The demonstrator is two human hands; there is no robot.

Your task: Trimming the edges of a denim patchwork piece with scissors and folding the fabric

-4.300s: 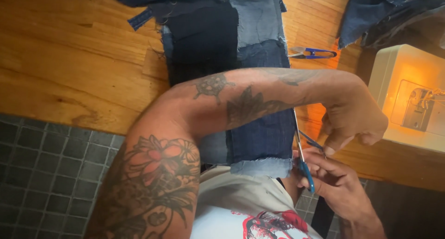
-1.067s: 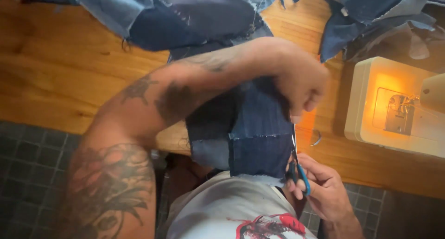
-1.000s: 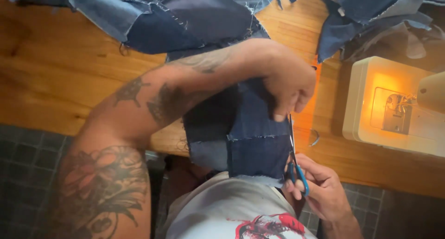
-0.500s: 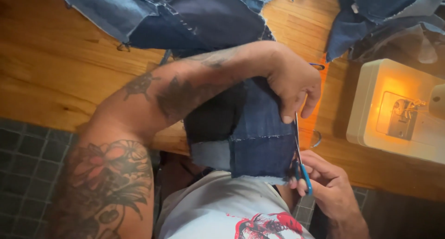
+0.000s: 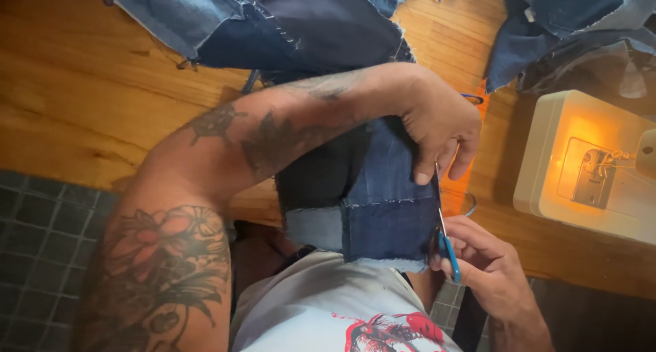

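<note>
A patchwork of blue denim pieces [image 5: 383, 208] hangs over the near edge of a wooden table [image 5: 75, 106] toward my lap. My left hand [image 5: 437, 120] reaches across and pinches the denim's right edge between thumb and fingers. My right hand [image 5: 488, 263] holds blue-handled scissors [image 5: 444, 232] with the blades pointing up along that same edge, just below my left fingers. The blades lie against the cloth edge; how far apart they are is hard to tell.
More denim patchwork [image 5: 287, 24] is spread at the table's far side, with another denim heap [image 5: 574, 31] at the top right. A white sewing machine [image 5: 594, 167] with a lit lamp stands at the right. Dark tiled floor [image 5: 41, 243] lies below.
The scissors have worked upward along the denim's right edge over the frames. My left hand shifted slightly right and down along the edge, keeping its pinch.
</note>
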